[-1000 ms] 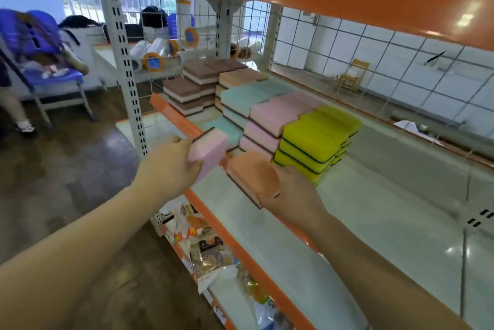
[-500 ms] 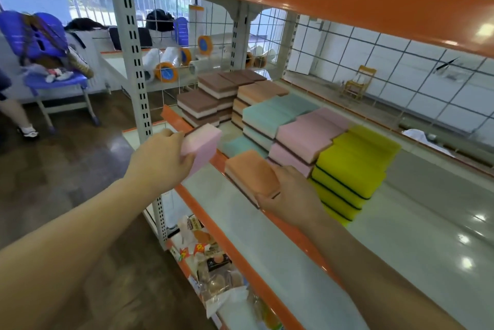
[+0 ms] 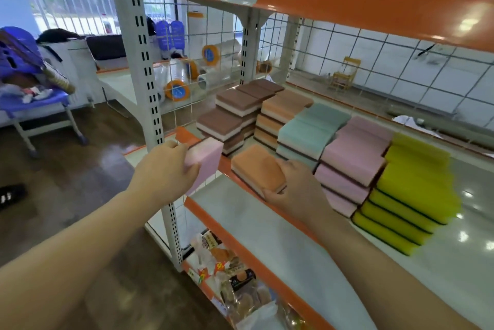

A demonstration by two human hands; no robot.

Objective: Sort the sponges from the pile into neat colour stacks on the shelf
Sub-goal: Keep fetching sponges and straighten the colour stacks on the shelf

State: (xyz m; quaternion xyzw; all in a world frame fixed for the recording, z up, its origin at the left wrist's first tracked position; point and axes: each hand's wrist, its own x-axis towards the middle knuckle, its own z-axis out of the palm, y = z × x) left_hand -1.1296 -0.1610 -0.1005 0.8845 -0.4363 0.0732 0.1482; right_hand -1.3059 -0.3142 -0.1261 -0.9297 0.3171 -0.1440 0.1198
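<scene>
A: We're mid-carry. Left hand [image 3: 167, 166] grips a pale pink rectangular foam sponge [image 3: 207, 162] at frame centre-left, fingers wrapped round its near end. Right hand [image 3: 296, 188] clamps an orange foam sponge with a dark scrub base [image 3: 258, 168] just right of it, both held over the orange front lip of the white metal shelf [image 3: 267, 222].

B: Next?

A: We'd say orange goes back to the orange sponge stack [image 3: 280, 113], centre; pink to the pink sponge stack [image 3: 352, 158], centre-right. Each needs squaring on top.

B: Obstacles?

A: Teal sponge stack [image 3: 307, 129] sits between those two, brown sponge stack [image 3: 232, 116] to the left, yellow sponge stack [image 3: 409, 190] to the right, all touching, so a careless reach could nudge them. Grey perforated upright post [image 3: 144, 62] stands by the left hand. Snack packets [image 3: 232, 276] on the lower shelf, bottom centre.
</scene>
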